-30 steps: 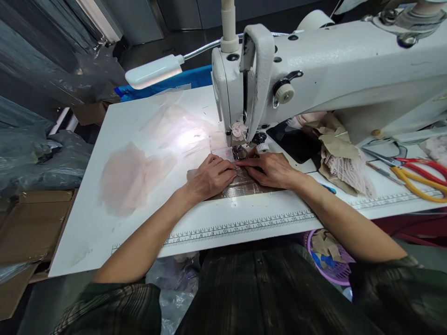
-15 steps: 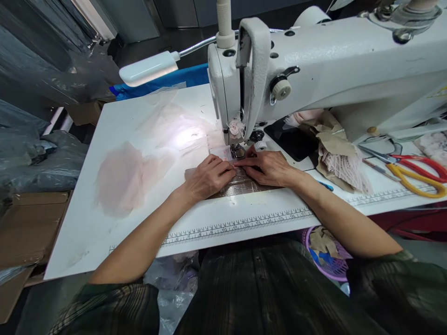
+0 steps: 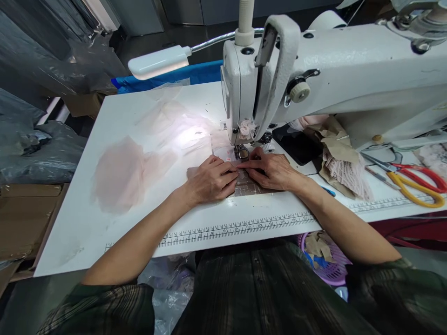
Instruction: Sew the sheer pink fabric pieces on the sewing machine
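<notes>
In front of the needle of a white sewing machine [image 3: 240,88], sheer pink fabric [image 3: 223,139] runs under the metal presser foot [image 3: 241,152]. My left hand [image 3: 214,179] is closed, its curled fingers down on the near edge of this fabric, just left of the foot. What lies beneath those fingers is mostly hidden. From the right, my right hand [image 3: 270,170] reaches in with the index finger stretched toward the left fingertips and the thumb apart below it. Both hands rest over a brownish, shiny plate [image 3: 249,188] set on the white table [image 3: 80,228].
Thin pale pink pieces [image 3: 118,177] spread over the table's left side. A lit lamp [image 3: 159,63] hangs behind. To the right lie a dark phone-like slab [image 3: 296,144], brown paper with pink trim [image 3: 344,170] and scissors [image 3: 415,186]. A ruler strip [image 3: 223,230] lines the front edge.
The whole view has shifted slightly, so the machine appears farther right. Both hands keep nearly the same place by the presser foot; the fabric shows no clear movement.
</notes>
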The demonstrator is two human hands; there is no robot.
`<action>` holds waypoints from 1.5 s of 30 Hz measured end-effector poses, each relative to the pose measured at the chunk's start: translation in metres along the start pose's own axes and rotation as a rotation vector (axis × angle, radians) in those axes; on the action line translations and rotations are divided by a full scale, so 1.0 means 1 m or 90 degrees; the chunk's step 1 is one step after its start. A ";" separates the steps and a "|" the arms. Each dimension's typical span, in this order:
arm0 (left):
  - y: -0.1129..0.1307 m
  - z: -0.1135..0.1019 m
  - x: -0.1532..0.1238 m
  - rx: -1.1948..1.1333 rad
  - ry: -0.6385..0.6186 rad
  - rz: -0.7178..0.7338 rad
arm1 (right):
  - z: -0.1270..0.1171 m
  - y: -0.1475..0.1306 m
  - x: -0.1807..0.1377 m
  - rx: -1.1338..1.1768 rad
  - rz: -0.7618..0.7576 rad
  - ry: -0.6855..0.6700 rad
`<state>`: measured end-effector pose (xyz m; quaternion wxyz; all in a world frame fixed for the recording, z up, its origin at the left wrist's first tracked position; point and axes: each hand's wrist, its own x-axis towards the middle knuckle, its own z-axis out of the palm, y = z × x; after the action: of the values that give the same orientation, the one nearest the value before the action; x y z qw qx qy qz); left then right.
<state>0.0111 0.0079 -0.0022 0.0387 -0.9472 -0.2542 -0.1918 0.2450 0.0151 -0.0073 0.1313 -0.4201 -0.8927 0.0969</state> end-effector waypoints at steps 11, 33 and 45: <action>-0.002 -0.003 0.000 0.016 -0.063 -0.019 | 0.000 -0.005 0.000 -0.057 0.008 -0.008; -0.013 -0.001 0.003 -0.002 -0.087 -0.089 | -0.009 -0.021 0.008 -0.148 0.033 -0.082; -0.018 -0.001 0.007 0.002 -0.118 -0.121 | -0.024 0.002 0.001 0.264 0.029 -0.017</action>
<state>0.0070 0.0264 0.0011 -0.0015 -0.9323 -0.3457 -0.1060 0.2529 0.0187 0.0148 0.2009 -0.4031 -0.8454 0.2872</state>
